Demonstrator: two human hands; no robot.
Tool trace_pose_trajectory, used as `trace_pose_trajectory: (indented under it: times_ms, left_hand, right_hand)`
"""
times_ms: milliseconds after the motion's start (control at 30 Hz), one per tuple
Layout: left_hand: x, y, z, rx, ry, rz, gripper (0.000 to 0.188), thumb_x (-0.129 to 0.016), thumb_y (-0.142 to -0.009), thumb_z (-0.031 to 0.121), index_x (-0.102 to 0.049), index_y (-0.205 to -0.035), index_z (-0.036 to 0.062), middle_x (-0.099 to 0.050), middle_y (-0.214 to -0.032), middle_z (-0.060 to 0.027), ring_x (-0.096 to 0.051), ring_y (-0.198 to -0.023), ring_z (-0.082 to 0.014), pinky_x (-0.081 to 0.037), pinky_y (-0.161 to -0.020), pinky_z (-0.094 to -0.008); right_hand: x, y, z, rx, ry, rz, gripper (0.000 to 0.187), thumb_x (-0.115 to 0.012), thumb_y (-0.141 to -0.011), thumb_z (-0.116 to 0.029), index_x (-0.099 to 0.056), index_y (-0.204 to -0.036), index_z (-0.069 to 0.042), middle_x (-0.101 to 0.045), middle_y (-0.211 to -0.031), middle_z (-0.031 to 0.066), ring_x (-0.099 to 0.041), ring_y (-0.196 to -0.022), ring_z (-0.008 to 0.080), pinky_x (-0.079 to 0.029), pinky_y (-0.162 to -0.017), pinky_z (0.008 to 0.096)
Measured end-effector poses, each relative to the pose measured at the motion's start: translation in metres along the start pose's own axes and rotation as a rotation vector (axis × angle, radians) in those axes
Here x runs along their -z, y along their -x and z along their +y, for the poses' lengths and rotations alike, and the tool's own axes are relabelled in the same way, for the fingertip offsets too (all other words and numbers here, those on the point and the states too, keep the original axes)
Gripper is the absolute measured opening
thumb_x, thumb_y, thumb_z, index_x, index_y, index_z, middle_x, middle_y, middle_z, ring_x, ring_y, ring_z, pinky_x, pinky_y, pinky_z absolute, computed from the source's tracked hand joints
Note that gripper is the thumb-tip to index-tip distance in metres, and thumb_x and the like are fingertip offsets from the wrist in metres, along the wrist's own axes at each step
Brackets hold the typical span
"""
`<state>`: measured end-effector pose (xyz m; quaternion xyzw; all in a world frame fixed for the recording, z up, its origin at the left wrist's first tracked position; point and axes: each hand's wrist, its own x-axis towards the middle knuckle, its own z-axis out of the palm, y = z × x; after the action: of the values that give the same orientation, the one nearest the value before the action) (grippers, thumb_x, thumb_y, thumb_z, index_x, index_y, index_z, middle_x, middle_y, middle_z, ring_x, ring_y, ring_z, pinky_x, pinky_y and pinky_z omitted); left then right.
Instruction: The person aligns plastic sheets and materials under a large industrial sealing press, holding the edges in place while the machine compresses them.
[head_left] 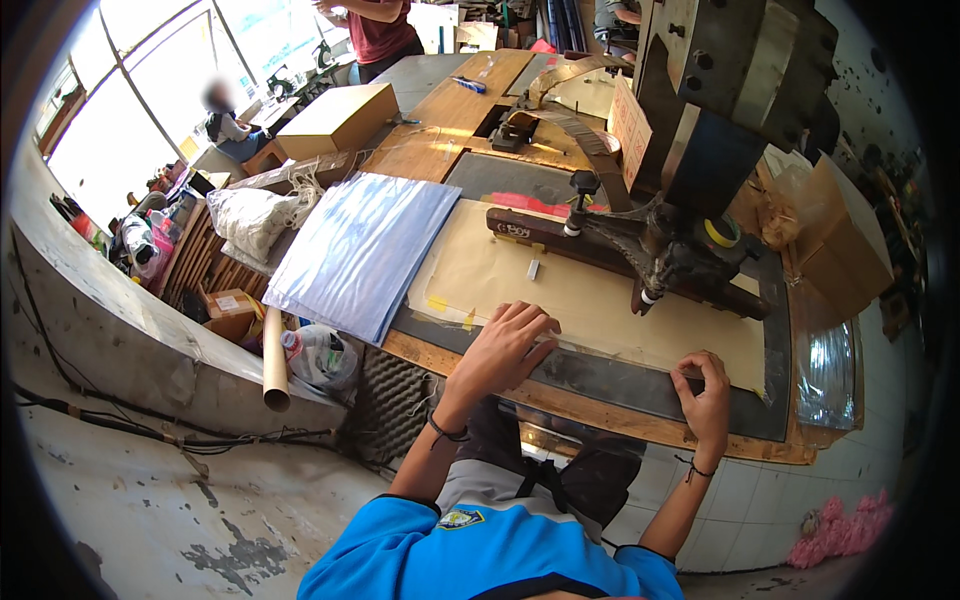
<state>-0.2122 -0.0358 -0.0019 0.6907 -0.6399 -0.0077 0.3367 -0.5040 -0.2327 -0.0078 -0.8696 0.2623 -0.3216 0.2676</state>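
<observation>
A long beige sheet (600, 320) lies on the dark mat (600, 390), with yellow tape at its near left corner. My left hand (510, 345) rests at the sheet's near edge, fingers spread and holding nothing I can see. Farther right along that edge is my right hand (705, 390), its thumb and fingertips pinched together; what lies between them is too small to make out. A dark metal press bar (590, 247) stands across the sheet, under the press head (690, 245). Near the bar, a small white piece (533, 269) lies on the sheet.
A stack of clear bluish plastic sheets (365, 245) sits left of the mat. Cardboard boxes (340, 120) stand behind it and at the right (840, 235). The press column (740, 110) rises at the back right. A cardboard tube (275, 360) leans at the lower left. Other people are farther back.
</observation>
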Motion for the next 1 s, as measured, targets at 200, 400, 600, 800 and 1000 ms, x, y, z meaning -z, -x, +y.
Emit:
trace_pose_trajectory:
  times_ms: [200,400,600,800,1000]
  left_hand:
    - [-0.0009,-0.0008,-0.0008,0.002,0.005,0.014,0.014,-0.071,-0.095,0.017,-0.068,-0.105,0.008,-0.067,-0.101,-0.0072,-0.063,-0.105,-0.0285,-0.047,-0.099,-0.0416]
    - [-0.0014,-0.0009,-0.0017,-0.029,-0.004,0.02,0.011,-0.066,-0.099,0.018,-0.065,-0.101,0.0079,-0.065,-0.097,-0.0071,-0.061,-0.103,-0.0271,-0.044,-0.095,-0.0395]
    - [0.0015,-0.0016,0.0024,-0.012,0.008,0.028,0.011,-0.068,-0.096,0.015,-0.067,-0.101,0.0052,-0.065,-0.096,-0.0101,-0.061,-0.102,-0.0297,-0.046,-0.095,-0.0414]
    - [0.0007,-0.0013,0.0015,-0.003,0.025,0.039,0.01,-0.068,-0.096,0.013,-0.066,-0.098,0.004,-0.066,-0.094,-0.0113,-0.061,-0.1,-0.0307,-0.046,-0.093,-0.0421]
    - [0.0001,0.0,-0.0003,-0.021,0.068,0.082,0.009,-0.068,-0.096,0.012,-0.065,-0.096,0.003,-0.066,-0.093,-0.0122,-0.061,-0.097,-0.0316,-0.046,-0.092,-0.0419]
  right_hand:
    - [0.0003,-0.0003,-0.002,-0.027,-0.029,-0.001,0.016,-0.077,-0.089,-0.006,-0.064,-0.098,-0.002,-0.067,-0.094,0.0104,-0.064,-0.095,0.0301,-0.05,-0.088,0.04]
    - [0.0019,-0.0001,-0.0044,-0.016,0.009,-0.003,0.016,-0.076,-0.089,-0.007,-0.065,-0.098,-0.001,-0.067,-0.094,0.0107,-0.064,-0.096,0.0307,-0.05,-0.089,0.0411]
    - [0.0008,-0.0001,-0.0015,-0.036,-0.022,-0.02,0.015,-0.076,-0.09,-0.008,-0.066,-0.098,-0.001,-0.067,-0.094,0.0109,-0.064,-0.096,0.0309,-0.049,-0.09,0.0415]
    - [0.0019,0.0009,0.004,0.045,0.027,-0.012,0.014,-0.075,-0.093,-0.007,-0.065,-0.098,0.001,-0.065,-0.094,0.0111,-0.067,-0.089,0.0266,-0.053,-0.084,0.0356]
    - [0.0018,0.0001,-0.0023,-0.025,-0.035,-0.022,0.013,-0.075,-0.092,-0.009,-0.066,-0.095,-0.001,-0.067,-0.092,0.0112,-0.064,-0.096,0.0312,-0.05,-0.088,0.0409]
